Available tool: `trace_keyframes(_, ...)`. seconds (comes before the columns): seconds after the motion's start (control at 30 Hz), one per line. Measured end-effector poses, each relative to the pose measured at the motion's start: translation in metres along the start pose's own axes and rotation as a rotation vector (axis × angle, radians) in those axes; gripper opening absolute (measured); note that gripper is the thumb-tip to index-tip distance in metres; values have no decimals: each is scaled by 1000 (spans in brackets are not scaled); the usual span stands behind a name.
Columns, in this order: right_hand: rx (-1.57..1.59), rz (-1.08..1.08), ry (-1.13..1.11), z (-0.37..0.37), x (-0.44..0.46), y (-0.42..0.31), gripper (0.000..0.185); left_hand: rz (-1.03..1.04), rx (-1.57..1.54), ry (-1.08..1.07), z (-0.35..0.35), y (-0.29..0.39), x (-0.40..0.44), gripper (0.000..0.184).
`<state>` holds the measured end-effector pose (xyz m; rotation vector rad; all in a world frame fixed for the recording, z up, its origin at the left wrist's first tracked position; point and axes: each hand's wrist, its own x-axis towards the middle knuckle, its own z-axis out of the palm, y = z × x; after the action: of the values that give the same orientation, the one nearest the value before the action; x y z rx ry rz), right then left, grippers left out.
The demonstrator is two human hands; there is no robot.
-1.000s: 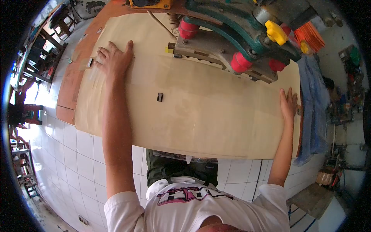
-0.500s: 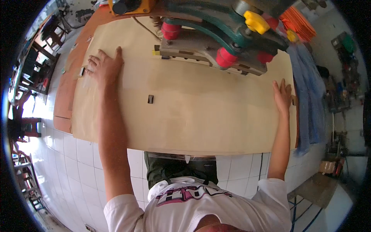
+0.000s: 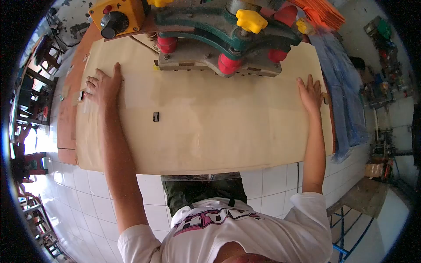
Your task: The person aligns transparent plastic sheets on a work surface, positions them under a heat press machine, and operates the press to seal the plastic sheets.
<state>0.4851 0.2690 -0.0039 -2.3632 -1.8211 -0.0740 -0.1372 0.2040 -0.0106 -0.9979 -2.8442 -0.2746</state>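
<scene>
A broad beige sheet covers the worktable beneath a green metal press. My left hand lies flat at the sheet's left side, fingers spread, thumb pointing away from me. Near its fingertips is a small dark clip-like piece at the sheet's edge. On the right side my right hand rests on the sheet with its fingers stretched out, beside another small dark piece. A small black rectangle sits on the sheet left of centre. Neither hand holds anything. The press's grey lower bar hangs over the sheet's far part.
A yellow control box with a black dial stands at the back left. Yellow star knobs and red cylinders are on the press. Blue plastic sheeting hangs at the right, with an orange stack behind it.
The camera view has tilted, showing more of the control box. Both hands stay flat at the sheet's two sides, in about the same places on it.
</scene>
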Motion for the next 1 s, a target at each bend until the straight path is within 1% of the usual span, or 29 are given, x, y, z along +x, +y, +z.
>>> trace_keyframes(0.23, 6, 7, 35, 5, 2, 3, 92, 12, -6, 15, 2, -1, 0, 98)
trace_keyframes(0.3, -41, -10, 42, 5, 2, 2, 91, 15, -6, 29, 2, -2, 1, 98)
trace_keyframes(0.4, -30, -26, 44, 0, -2, -2, 89, 6, -9, 20, -1, 0, -3, 97)
trace_keyframes(0.57, -41, -25, 5, -1, -1, -3, 87, 26, -33, 38, 1, -3, -5, 97)
trace_keyframes(0.63, -43, -28, -6, 0, -1, -4, 87, -2, -48, 33, 0, -3, -4, 97)
trace_keyframes(0.73, 0, 2, -49, -8, -3, -4, 89, 18, -100, 69, -1, -1, -8, 95)
trace_keyframes(0.83, -49, 19, -71, -10, -2, -5, 90, 35, -118, 68, -3, -2, -10, 93)
trace_keyframes(0.93, 24, -2, -40, -2, 1, -2, 91, 37, -122, 67, -5, -2, -11, 93)
trace_keyframes(1.0, 4, 1, -43, -4, 0, -2, 90, 34, -121, 63, -8, -1, -12, 93)
